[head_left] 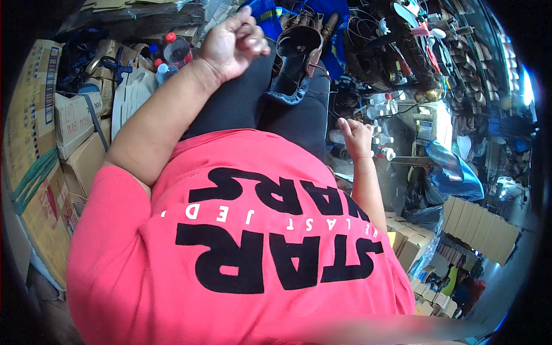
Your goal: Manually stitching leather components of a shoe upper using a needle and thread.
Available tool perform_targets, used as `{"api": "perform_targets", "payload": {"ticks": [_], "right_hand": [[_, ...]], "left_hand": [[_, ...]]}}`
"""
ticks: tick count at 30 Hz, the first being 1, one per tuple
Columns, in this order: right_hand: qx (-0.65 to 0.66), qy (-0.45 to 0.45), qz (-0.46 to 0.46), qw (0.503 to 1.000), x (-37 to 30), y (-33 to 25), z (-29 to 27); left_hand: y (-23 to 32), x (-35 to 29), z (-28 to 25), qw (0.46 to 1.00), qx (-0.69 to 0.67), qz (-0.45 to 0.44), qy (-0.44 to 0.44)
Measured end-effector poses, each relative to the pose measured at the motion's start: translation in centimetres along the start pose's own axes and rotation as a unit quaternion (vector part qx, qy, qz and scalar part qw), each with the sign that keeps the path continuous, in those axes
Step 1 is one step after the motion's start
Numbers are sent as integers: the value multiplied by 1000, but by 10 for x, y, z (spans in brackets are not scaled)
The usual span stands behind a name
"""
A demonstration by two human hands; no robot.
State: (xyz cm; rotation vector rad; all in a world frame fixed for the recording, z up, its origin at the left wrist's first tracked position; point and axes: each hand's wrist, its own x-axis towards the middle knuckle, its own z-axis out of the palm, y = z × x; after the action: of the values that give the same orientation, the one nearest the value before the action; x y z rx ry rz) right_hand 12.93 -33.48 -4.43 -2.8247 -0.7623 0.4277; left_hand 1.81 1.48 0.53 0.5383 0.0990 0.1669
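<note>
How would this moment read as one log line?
left hand: curled, contents unclear | right hand: partly curled, contents unclear | dark shoe-like piece: over legs, between hands

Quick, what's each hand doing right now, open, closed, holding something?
Left hand: fingers curled; whether it holds anything thin cannot be told.
Right hand: partly curled, no large object in it; anything thin cannot be told.

Looks leathery, smooth on brown strap [314, 59]; shows matt cloth in pink shirt [155, 287], dull cardboard in carton [86, 162], glossy plastic in red-capped bottle [179, 53].
</note>
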Motion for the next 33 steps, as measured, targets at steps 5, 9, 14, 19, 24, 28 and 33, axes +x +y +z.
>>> {"api": "perform_targets", "payload": {"ticks": [5,9,14,19,24,28,33], "right_hand": [[-147,164,-98,971,-9,29,16],[-199,169,-79,962,-17,45,20],[432,-11,123,893,-29,84,31],[480,179,127,849,-12,44,-22],[334,-26,-96,937,27,-94,-54],[96,-100,-183,973,38,-133,-61],[210,-102,-162,959,12,-114,-64]], "left_hand": [[12,0,-22,998,30,-13,62],[21,4,-42,995,52,-34,80],[59,16,-70,914,394,-46,87],[56,34,-61,691,722,37,-16],[-26,67,-7,636,729,39,-250],[-43,80,-7,652,716,19,-247],[-41,79,-3,642,729,5,-237]]}}
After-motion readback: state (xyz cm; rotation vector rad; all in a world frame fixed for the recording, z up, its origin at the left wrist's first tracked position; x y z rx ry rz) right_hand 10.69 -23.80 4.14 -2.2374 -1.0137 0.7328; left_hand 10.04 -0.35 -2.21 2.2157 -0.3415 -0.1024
